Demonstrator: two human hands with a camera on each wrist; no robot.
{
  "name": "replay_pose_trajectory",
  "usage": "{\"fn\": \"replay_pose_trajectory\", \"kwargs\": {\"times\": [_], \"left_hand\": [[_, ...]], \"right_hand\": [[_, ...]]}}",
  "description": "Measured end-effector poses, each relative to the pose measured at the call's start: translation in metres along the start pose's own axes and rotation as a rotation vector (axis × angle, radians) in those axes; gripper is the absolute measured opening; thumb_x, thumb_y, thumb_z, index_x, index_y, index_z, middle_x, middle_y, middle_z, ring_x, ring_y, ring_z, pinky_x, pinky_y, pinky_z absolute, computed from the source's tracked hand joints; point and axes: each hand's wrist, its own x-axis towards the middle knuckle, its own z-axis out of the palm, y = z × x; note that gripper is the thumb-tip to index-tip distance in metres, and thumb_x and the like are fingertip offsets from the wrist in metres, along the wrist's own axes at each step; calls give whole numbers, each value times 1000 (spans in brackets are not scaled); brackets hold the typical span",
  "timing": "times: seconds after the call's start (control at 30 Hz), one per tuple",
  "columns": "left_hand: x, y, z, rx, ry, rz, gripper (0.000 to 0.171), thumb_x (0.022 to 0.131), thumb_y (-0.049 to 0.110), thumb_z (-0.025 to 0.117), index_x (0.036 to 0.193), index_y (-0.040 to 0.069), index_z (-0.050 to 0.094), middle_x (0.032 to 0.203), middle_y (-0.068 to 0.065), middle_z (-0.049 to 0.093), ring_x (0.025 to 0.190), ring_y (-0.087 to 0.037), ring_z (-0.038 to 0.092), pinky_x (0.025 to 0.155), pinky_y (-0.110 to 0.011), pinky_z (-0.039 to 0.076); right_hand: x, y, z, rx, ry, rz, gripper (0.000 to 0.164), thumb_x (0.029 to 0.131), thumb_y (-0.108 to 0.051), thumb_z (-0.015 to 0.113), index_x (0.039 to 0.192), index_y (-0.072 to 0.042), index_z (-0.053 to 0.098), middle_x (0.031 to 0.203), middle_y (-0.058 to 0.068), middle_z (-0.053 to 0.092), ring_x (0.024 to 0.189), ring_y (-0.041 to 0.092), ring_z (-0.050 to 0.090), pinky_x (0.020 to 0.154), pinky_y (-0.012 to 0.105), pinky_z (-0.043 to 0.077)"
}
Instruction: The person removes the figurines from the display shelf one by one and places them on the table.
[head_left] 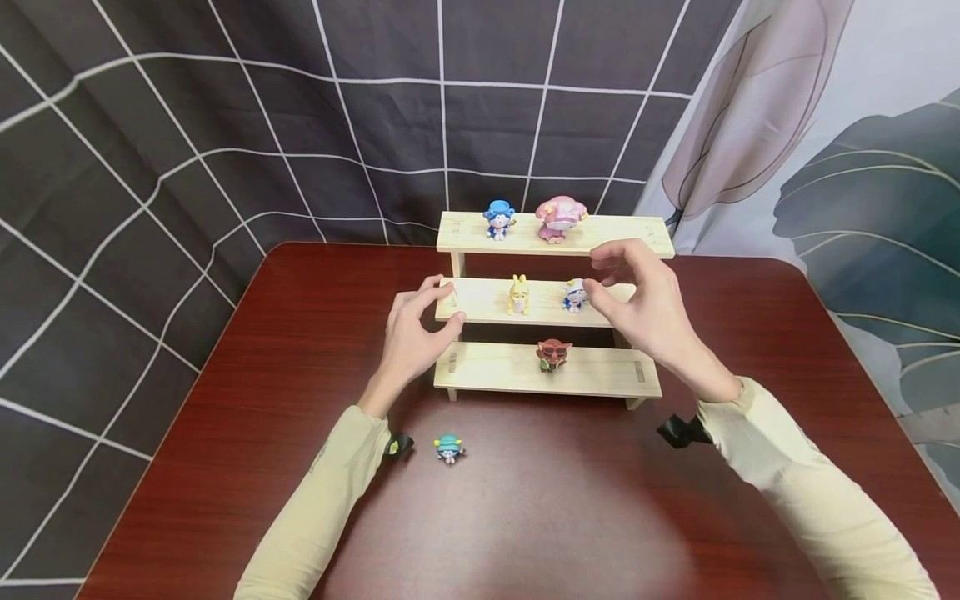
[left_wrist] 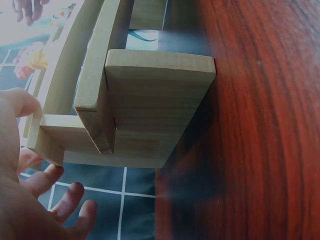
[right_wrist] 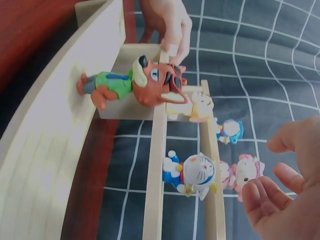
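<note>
A three-tier wooden stand [head_left: 495, 368] carries small figurines. My left hand [head_left: 416, 333] holds the left end of its middle board, thumb at the front edge and index finger at the back. My right hand [head_left: 645, 304] hovers over the right end of that board, fingers curved and apart, holding nothing. Close to its thumb stands a blue-and-white figurine with a white hat [head_left: 574, 296]. A yellow long-eared figurine [head_left: 518, 296] shares that board. Up on the top board are a blue figurine [head_left: 498, 221] and a pink figurine [head_left: 559, 220]. A green-shirted fox figurine [right_wrist: 135, 82] stands on the bottom board.
A teal-hatted figurine [head_left: 449, 448] is on the reddish-brown table [head_left: 540, 500], in front of the stand and near my left sleeve. Behind the table hangs a dark grid-patterned curtain [head_left: 390, 117], with a pale leaf-patterned curtain [head_left: 862, 183] at the right.
</note>
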Motion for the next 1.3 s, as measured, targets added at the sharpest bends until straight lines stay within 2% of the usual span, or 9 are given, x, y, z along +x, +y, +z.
{"fn": "replay_pose_trajectory", "kwargs": {"times": [0.23,0.43,0.53,0.77,1.1,1.3], "left_hand": [[0,-2,1,-4,4,3,46,84,26,77,128,14,70,141,3,58,110,-24,49,86,-46,41],[-1,-3,1,5,9,9,45,84,27,76,128,15,71,140,3,59,110,-24,50,86,-46,42],[-1,-3,1,5,11,15,45,84,27,76,127,15,71,140,3,59,109,-25,50,86,-45,42],[-1,-3,0,3,11,11,46,84,27,76,128,14,71,141,2,58,110,-25,50,87,-47,41],[-1,-1,-1,4,5,7,46,85,27,76,128,15,70,141,3,58,111,-25,50,87,-47,42],[-1,-1,0,-2,11,18,45,84,25,77,128,13,70,140,0,59,110,-25,50,86,-47,42]], "right_hand": [[9,3,-1,47,8,60,33,82,14,70,113,11,60,109,18,65,83,9,61,76,17,50],[18,8,1,69,24,61,35,82,15,68,116,12,59,118,20,62,99,27,64,79,17,50],[21,11,2,79,29,60,35,82,16,68,116,12,59,118,21,62,102,30,64,79,16,50],[29,14,1,59,37,86,36,82,13,69,117,10,59,118,20,63,100,29,65,79,16,49],[40,18,6,83,-11,111,43,85,6,70,125,8,55,124,16,60,107,29,61,80,18,49],[45,19,7,99,-8,114,44,85,5,70,126,9,55,126,17,58,109,30,60,82,21,49]]}}
